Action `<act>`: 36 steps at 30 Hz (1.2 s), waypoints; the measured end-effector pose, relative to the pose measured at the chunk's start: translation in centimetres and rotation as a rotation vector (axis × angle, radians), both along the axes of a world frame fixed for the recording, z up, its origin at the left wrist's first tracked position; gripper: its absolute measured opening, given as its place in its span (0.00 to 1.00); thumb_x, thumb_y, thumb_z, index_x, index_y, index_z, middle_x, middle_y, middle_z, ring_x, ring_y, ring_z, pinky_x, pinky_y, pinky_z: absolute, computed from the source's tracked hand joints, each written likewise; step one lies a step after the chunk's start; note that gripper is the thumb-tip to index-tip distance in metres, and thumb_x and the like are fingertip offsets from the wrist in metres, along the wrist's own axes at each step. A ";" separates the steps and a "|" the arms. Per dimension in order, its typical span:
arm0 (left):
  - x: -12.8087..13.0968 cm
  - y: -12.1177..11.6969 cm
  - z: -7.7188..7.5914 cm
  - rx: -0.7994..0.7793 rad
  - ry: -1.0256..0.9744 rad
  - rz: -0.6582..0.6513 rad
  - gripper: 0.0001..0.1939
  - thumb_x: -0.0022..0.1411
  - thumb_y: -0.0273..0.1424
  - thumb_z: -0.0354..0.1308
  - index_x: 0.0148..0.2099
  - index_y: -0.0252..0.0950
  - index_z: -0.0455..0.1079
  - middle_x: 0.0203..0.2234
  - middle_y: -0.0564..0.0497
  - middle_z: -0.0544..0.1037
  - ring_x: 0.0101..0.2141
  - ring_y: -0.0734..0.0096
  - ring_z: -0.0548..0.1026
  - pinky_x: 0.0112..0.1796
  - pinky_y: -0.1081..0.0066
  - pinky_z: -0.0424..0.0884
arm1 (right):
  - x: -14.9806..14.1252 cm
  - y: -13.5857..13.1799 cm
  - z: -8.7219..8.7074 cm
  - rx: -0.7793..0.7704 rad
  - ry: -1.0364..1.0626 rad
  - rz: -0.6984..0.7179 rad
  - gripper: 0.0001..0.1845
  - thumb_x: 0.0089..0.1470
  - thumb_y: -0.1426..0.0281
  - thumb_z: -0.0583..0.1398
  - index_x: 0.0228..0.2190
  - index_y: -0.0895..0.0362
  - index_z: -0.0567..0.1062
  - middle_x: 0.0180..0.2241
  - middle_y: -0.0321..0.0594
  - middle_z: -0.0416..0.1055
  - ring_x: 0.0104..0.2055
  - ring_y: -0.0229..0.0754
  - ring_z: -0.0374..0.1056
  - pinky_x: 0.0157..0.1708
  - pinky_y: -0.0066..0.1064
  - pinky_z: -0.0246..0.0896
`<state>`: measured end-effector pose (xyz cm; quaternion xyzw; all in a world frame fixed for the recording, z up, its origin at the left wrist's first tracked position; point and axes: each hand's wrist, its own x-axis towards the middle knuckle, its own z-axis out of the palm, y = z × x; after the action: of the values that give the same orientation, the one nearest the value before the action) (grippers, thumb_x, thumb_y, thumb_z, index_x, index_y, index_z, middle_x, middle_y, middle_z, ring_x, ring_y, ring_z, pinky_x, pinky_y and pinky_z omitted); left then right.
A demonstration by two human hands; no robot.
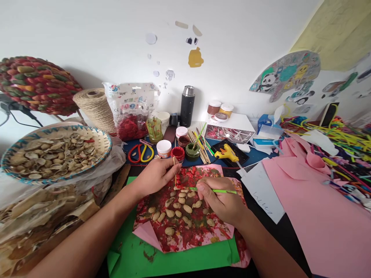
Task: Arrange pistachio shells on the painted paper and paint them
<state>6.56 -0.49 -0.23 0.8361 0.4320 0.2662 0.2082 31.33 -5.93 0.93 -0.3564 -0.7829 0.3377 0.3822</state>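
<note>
My left hand [159,173] pinches a thin wooden stick [175,178], which points down at the paint-stained pink paper [199,231]. In my right hand [218,199] is a green-handled paintbrush [224,191], its tip reaching left to the lower end of the stick, where red paint shows. Whether the tip touches a peanut there is too small to tell. Several unpainted peanuts [188,209] lie scattered on the paper between my hands. Behind them are some red-painted peanuts [189,172]. A jar of red paint [177,153] stands just beyond my left fingers, beside a jar of green paint [193,151].
Green paper [162,262] lies beneath the pink sheet. Scissors [141,153], a yellow glue gun [227,153] and a black flask [188,106] stand or lie behind. A basket of shells [107,148] is at left, pink sheets [313,208] at right.
</note>
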 end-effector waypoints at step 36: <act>0.1 0.0 -0.1 -0.027 -0.023 0.021 0.21 0.77 0.42 0.47 0.32 0.38 0.65 0.25 0.53 0.73 0.27 0.69 0.69 0.34 0.70 0.64 | 0.2 0.2 -0.4 0.044 -0.076 -0.134 0.30 0.77 0.56 0.50 0.23 0.53 0.68 0.17 0.33 0.64 0.22 0.39 0.62 0.27 0.32 0.54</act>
<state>6.62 -0.50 -0.32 0.8257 0.4418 0.2721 0.2215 31.53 -5.71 0.58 -0.4120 -0.7784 0.2802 0.3820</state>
